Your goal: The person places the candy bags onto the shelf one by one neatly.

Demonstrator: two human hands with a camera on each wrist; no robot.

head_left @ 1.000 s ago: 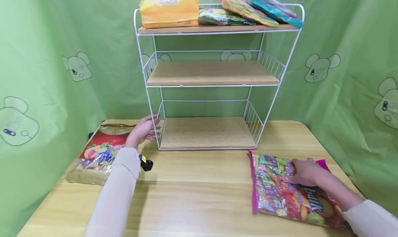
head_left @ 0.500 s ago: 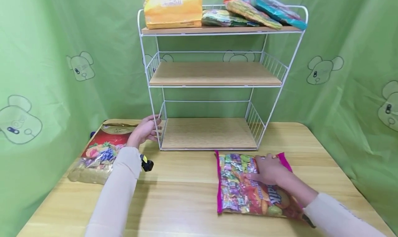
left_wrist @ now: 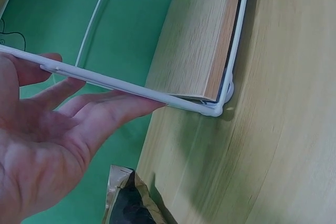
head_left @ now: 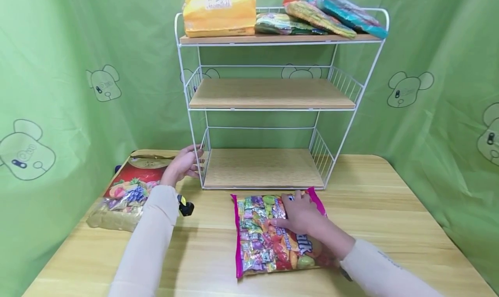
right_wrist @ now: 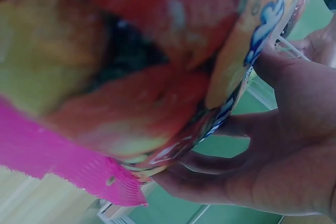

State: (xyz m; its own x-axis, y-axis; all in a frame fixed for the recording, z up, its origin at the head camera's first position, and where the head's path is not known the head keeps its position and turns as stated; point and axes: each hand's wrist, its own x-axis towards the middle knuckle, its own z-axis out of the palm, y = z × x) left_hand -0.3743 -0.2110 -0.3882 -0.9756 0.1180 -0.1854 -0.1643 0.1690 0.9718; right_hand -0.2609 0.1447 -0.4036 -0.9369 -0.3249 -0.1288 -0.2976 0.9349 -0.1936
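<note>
A clear-front bag of candy [head_left: 259, 240] with magenta ends lies low over the table in front of the rack. My right hand [head_left: 302, 214] grips its upper face, thumb toward the left and fingers toward the far edge; in the right wrist view the fingers [right_wrist: 210, 177] meet the printed side of the bag. At the lower left of the white wire shelf rack [head_left: 273, 188], my left hand [head_left: 185, 165] touches the side frame. Its fingers [left_wrist: 121, 106] reach out mostly straight along the white wire in the left wrist view.
A red and gold candy bag [head_left: 134, 180] lies on the table's left side, beside the left forearm. On the rack's top shelf sit a yellow-orange package [head_left: 220, 17], a green bag [head_left: 280, 24], a yellowish bag [head_left: 319, 17] and a blue bag [head_left: 348, 15]. Green curtains surround the table.
My right hand has brought the magenta-ended candy bag leftward across the table, from the right side to in front of the rack. My left hand stays at the rack's side.
</note>
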